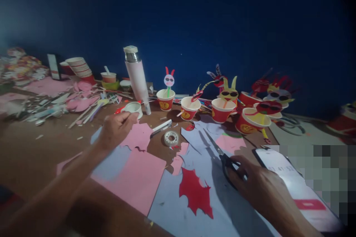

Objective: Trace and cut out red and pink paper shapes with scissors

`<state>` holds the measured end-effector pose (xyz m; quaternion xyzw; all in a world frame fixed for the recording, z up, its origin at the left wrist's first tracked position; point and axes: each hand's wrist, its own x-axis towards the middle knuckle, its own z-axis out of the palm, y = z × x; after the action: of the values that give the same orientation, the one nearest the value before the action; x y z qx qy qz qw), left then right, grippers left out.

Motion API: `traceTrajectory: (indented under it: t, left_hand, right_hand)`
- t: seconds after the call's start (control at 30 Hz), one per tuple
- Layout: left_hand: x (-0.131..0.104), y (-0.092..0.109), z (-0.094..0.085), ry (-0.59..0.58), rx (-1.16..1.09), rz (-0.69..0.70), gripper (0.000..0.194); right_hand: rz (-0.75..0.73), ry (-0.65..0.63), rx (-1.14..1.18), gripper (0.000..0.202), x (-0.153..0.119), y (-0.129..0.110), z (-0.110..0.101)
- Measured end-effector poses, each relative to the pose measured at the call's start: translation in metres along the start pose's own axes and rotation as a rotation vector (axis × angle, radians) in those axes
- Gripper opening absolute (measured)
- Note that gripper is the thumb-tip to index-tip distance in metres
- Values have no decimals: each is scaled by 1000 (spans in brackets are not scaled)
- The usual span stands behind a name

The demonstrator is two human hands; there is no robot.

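Note:
My right hand (247, 181) is closed round the black handles of a pair of scissors (219, 150). The blades are pointing away over a light sheet of paper. My left hand (118, 127) is closed with fingertips together, over a pink paper scrap (140, 135). Just behind those fingertips is a small whitish round container (134, 108); whether they touch it, or pinch something small, I cannot tell. A jagged red paper piece (196, 192) lies between my hands, nearer to me. A tape roll (171, 139) and a white pen (161, 127) lie beyond it.
Red-and-white paper cups (166, 103) with paper animal-face figures line the back. A white bottle (136, 77) stands among them. Straws and scraps (50, 111) pile up at left. A phone (292, 177) lies under my right wrist. Pink paper (133, 189) covers the front.

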<state>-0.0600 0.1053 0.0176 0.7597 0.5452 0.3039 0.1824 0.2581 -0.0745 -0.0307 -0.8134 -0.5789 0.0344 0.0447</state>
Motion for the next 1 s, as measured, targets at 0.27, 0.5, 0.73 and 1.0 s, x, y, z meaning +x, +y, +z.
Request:
traceTrajectory:
  t: [0.27,0.5,0.73,1.0]
  left_hand:
    - [7,-22,8,-38,164,189,25]
    - [15,-1,37,-280,251,304,29]
    - [35,6,56,-432,339,324,19]
    - [36,-1,44,-356,432,189,19]
  right_hand:
    - [-9,-26,-190,28,2,-3,2]
    - [-51,51,-245,28,-1,-5,1]
    - [-52,29,-239,26,-1,-6,-2]
    - [-33,11,-267,28,-4,-6,0]
